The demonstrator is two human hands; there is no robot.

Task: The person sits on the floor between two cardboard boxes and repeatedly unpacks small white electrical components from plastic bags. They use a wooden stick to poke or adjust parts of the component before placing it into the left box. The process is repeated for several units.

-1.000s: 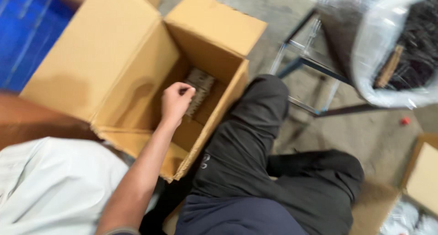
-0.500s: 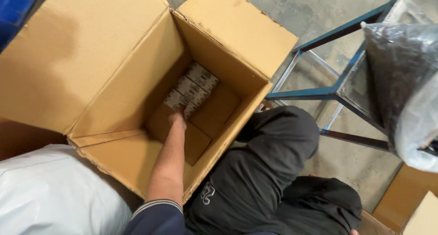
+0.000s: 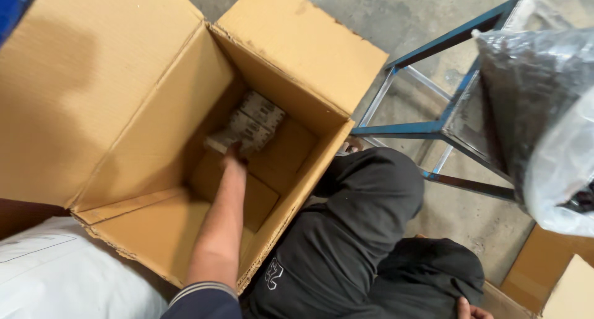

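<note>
My left hand (image 3: 234,156) reaches deep into a large open cardboard carton (image 3: 154,102) and rests on a row of small pale printed packs (image 3: 253,118) at its bottom. Its fingers close on the nearest pack (image 3: 215,142), which lies tilted at the row's near end. The forearm runs down over the carton's front wall, with a dark blue striped cuff at the elbow. Only a sliver of my right hand (image 3: 473,308) shows at the bottom edge, beside my knee in black trousers (image 3: 346,232). Its fingers are cut off by the frame.
A blue metal frame stand (image 3: 427,130) stands to the right on the concrete floor. It bears a bulging clear plastic bag of dark material (image 3: 538,108). A white sack (image 3: 55,275) lies at the lower left. More cardboard (image 3: 557,275) sits at the lower right.
The view has shifted left and closer over the carton. My left hand went from the carton's opening down to the packs on its bottom.
</note>
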